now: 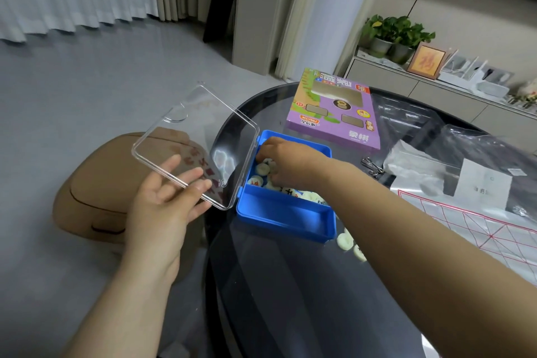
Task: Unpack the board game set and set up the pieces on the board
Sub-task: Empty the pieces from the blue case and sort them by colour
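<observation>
While left hand (162, 197) supports the lid (189, 131), right hand (280, 158) curls among pieces (262, 168).

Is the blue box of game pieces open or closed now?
Open. Its clear lid is swung back, supported by the left hand, and the right hand reaches among the round pieces inside the blue box.
</observation>
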Available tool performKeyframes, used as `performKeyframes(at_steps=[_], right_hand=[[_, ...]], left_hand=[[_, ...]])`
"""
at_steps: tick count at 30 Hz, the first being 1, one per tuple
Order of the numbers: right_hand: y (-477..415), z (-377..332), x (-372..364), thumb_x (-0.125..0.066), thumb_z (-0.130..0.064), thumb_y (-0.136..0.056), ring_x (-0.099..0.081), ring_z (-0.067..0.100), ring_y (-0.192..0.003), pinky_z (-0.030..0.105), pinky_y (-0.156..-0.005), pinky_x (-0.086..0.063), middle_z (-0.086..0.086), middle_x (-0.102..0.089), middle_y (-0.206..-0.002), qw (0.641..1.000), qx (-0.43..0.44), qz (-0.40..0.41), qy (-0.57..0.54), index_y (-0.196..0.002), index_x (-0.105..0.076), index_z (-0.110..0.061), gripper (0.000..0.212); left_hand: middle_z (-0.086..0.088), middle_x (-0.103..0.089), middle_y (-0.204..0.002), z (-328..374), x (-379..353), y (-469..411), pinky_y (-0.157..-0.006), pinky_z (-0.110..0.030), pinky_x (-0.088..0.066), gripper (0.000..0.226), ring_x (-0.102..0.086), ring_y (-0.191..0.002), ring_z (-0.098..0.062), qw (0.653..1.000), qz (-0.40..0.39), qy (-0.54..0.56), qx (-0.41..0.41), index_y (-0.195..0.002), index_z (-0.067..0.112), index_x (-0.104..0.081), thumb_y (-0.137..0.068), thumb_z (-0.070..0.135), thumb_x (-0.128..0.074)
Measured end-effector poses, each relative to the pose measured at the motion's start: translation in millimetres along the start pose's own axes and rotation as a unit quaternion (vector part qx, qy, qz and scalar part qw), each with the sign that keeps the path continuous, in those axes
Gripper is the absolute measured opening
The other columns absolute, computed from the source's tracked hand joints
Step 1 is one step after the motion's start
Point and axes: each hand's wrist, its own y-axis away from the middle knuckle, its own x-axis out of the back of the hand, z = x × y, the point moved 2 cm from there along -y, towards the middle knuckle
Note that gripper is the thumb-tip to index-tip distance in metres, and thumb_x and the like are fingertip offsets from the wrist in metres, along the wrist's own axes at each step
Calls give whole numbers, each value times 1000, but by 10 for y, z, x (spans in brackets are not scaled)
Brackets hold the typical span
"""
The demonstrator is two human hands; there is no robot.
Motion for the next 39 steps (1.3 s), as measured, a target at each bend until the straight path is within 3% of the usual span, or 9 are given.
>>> performKeyframes(at_steps=[7,11,14,17,21,27,30,35,39], right_hand=[[-11,16,31,-54,-7,-85,-51,24,-103,31,-85,-45,4,-38,-128,999,13,-36,12,-129,-42,-18,47],[37,57,63,-54,-10,-85,-44,19,-86,23,-65,-39,0,-35,-105,999,12,-50,7,-121,-47,-17,37],[68,74,83,-55,-12,-86,-46,17,-79,16,-53,-36,-2,-34,-104,998,7,-65,9,-120,-47,-17,35],[65,75,78,-55,-14,-86,-50,18,-76,18,-53,-39,-2,-34,-105,997,4,-76,12,-119,-46,-17,34],[50,77,59,-58,-18,-85,-53,20,-84,19,-59,-43,3,-41,-113,997,9,-78,20,-116,-48,-17,33],[55,114,41,-54,-10,-84,-55,15,-59,28,-57,-49,1,-47,-97,997,-4,-67,-42,-118,-47,-20,36],[46,140,21,-54,-10,-85,-53,11,-52,23,-53,-45,0,-51,-87,996,-9,-60,-61,-113,-48,-21,31],[58,150,13,-55,-9,-85,-54,14,-55,19,-46,-43,1,-49,-91,994,-6,-58,-96,-97,-42,-23,22],[57,147,7,-57,-11,-83,-49,18,-80,16,-55,-37,-1,-45,-99,997,16,-27,-66,-101,-53,-16,19]], left_hand=[[2,-62,-91,-9,18,-15,-61,-15,-53,42,-61,-83,-12,1000,2,-5,3,-114,22,-45,-82,-4,-54],[2,-62,-91,-14,19,-21,-61,-15,-53,43,-61,-83,-11,1000,0,-6,6,-114,22,-45,-82,-5,-54],[1,-62,-92,-19,17,-19,-60,-15,-53,43,-61,-82,-10,1000,-2,-9,8,-115,22,-45,-82,-4,-54],[2,-62,-91,-17,11,-13,-61,-15,-53,43,-61,-82,-10,1000,-3,-9,5,-114,22,-44,-82,-5,-54],[2,-62,-91,-20,11,-15,-59,-14,-53,43,-61,-81,-10,1000,-3,-11,5,-115,22,-44,-82,-5,-54],[2,-63,-90,-24,24,-25,-57,-13,-53,43,-64,-72,-5,1000,-2,-12,4,-114,22,-44,-82,-5,-53],[2,-62,-90,-24,20,-27,-58,-13,-53,42,-63,-71,-4,1000,-3,-15,4,-114,22,-45,-82,-5,-53],[2,-63,-90,-26,28,-25,-59,-14,-53,42,-65,-64,0,1000,-6,-19,3,-114,22,-44,-83,-5,-53],[2,-63,-91,-22,27,-21,-60,-15,-54,43,-66,-65,1,1000,-9,-25,-2,-114,23,-44,-82,-4,-54]])
